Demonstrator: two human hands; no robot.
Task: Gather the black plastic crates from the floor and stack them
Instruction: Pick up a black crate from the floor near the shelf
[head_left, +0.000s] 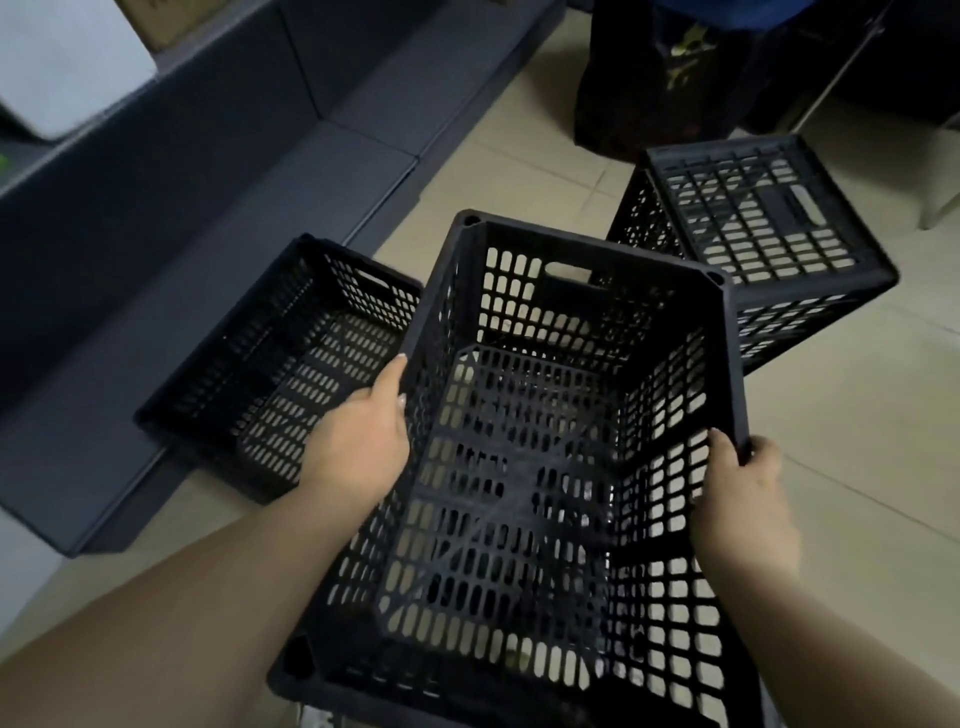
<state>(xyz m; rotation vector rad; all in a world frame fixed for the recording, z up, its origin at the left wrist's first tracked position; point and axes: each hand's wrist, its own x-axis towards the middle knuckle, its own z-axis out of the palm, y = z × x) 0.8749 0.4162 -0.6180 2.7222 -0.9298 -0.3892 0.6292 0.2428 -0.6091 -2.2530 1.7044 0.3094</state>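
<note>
A black perforated plastic crate (524, 467) fills the middle of the head view, open side up and tilted toward me, held above the floor. My left hand (358, 441) grips its left rim, thumb inside. My right hand (743, 504) clasps its right rim. To the left, a second black crate (275, 358) rests open side up, partly on the tiles and partly on the dark mat. A third black crate (753, 228) lies upside down at the back right, bottom grid facing up, its near edge hidden behind the held crate.
Beige floor tiles (857, 415) spread to the right. A dark grey padded mat and raised ledge (156, 208) run along the left. A black bag (649, 78) stands at the back, with a thin metal leg (841, 67) beside it.
</note>
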